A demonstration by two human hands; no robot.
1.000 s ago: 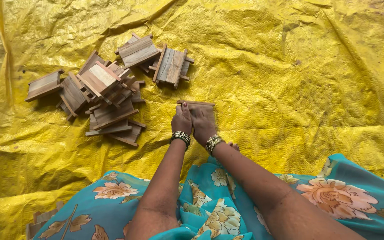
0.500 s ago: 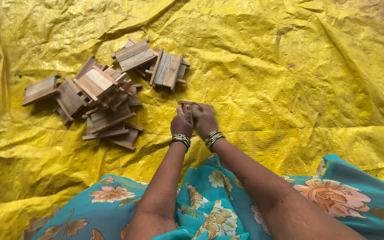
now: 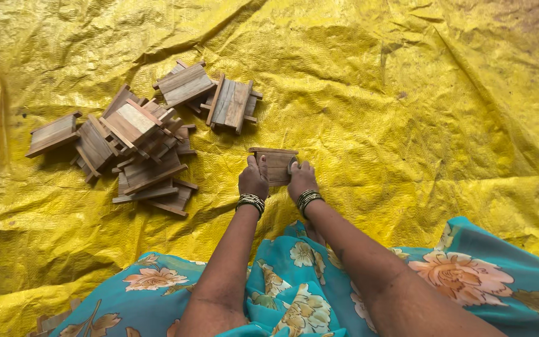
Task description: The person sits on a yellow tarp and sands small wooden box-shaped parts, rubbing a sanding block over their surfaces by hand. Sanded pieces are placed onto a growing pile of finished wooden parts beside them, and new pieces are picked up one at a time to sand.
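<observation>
Between both hands [image 3: 277, 181], small wooden frame [image 3: 275, 163]

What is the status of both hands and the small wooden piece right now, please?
Left hand and right hand both grip small slatted wooden piece, upright on yellow tarpaulin. Pile of similar wooden pieces lies apart, to the left. Nothing in the way.

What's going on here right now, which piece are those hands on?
A person sitting on a yellow tarp holds one small wooden slatted piece between both hands, left hand on its left side and right hand on its right. The piece stands upright on the tarp, just in front of the person's lap. Beyond it on the left lies a loose pile of similar wooden pieces, apart from the hands. Both wrists wear bangles, and teal flowered cloth covers the lap.
</observation>
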